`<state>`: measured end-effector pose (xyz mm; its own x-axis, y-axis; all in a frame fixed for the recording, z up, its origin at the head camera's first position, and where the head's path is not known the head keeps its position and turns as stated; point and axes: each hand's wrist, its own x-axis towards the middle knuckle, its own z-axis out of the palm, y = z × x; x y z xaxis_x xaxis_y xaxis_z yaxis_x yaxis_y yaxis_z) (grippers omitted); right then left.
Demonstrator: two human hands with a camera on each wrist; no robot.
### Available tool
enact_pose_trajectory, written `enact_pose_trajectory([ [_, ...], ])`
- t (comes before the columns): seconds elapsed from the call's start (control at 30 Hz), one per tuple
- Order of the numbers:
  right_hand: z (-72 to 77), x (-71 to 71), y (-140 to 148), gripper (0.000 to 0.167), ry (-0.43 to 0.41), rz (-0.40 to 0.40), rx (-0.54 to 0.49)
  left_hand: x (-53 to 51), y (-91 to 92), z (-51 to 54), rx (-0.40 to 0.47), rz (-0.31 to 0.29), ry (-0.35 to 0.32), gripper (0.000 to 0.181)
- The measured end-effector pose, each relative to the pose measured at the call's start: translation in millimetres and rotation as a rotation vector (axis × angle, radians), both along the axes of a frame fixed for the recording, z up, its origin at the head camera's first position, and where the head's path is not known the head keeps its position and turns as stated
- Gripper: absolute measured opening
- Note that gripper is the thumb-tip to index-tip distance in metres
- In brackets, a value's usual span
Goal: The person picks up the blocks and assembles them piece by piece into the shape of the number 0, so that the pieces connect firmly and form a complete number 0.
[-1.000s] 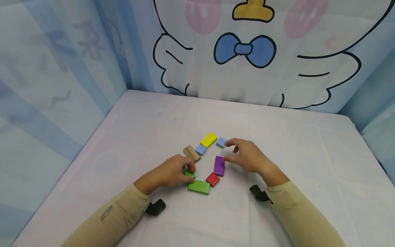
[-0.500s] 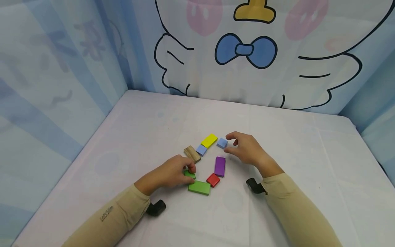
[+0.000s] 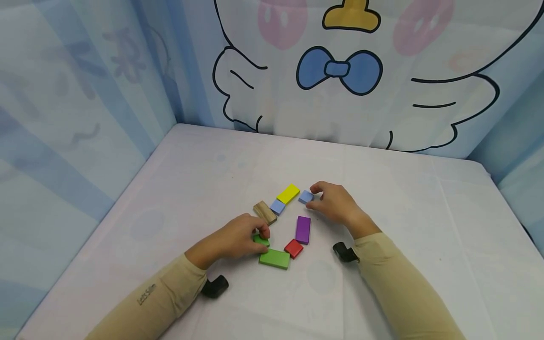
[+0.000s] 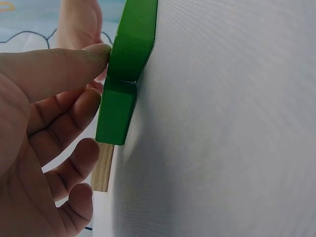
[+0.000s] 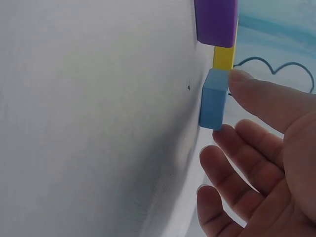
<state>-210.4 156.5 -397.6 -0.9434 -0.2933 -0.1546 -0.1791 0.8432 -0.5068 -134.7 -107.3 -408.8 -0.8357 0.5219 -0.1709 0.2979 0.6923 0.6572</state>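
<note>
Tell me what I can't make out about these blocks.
Head view: part of the small green block, covered by the left hand.
Left wrist view: one end of the larger green block, cut off by the top edge.
Right wrist view: one end of the purple block, cut off likewise; part of the yellow block, behind the light blue block.

Eight blocks (image 3: pixel 303 230) lie on the table (image 3: pixel 280 304) in a gapped ring.

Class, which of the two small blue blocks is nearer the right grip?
The blue block between thumb and forefinger of the right grip; the other blue block sits farther away, between the yellow block and wooden block.
</note>
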Motion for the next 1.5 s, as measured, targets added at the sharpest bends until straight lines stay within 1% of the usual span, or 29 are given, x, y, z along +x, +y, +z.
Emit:
enact_pose_trajectory([
  [0.27,-2.3,-1.5,-3.7,0.042,0.007,0.009,0.047,0.3,0.6,0.6,0.0,0.0,-0.003,0.019],
  [0.37,-2.8,-1.6,-4.5,0.041,0.001,0.01,0.048,0.4,0.9,0.4,-0.003,0.003,-0.003,0.019],
  [0.5,-3.1,-1.9,-4.8,0.041,-0.007,0.034,0.043,0.3,1.0,0.4,-0.005,0.008,-0.005,0.019],
  [0.67,-2.3,-1.9,-4.3,0.042,-0.02,0.051,0.04,-0.5,0.6,-0.8,0.005,-0.006,-0.002,0.019],
  [0.87,-4.8,-0.3,-3.6,0.044,-0.027,0.036,0.024,0.2,0.4,-0.7,0.006,-0.002,-0.007,0.019],
  [1.07,-5.7,1.3,-4.6,0.048,-0.016,-0.026,-0.044,0.8,-0.2,-1.2,0.013,-0.01,0.008,0.019],
  [1.17,-6.6,0.6,-6.2,0.05,-0.011,-0.042,-0.056,0.7,0.2,-1.1,0.007,-0.002,0.005,0.019],
  [1.33,-6.6,-0.8,-9.7,0.047,-0.012,-0.038,-0.06,0.3,0.6,-1.3,-0.001,0.015,-0.007,0.019],
  [1.5,-5.5,-1.8,-11.3,0.043,-0.025,-0.034,-0.043,-1.0,0.6,-2.0,-0.002,0.012,-0.01,0.02],
])
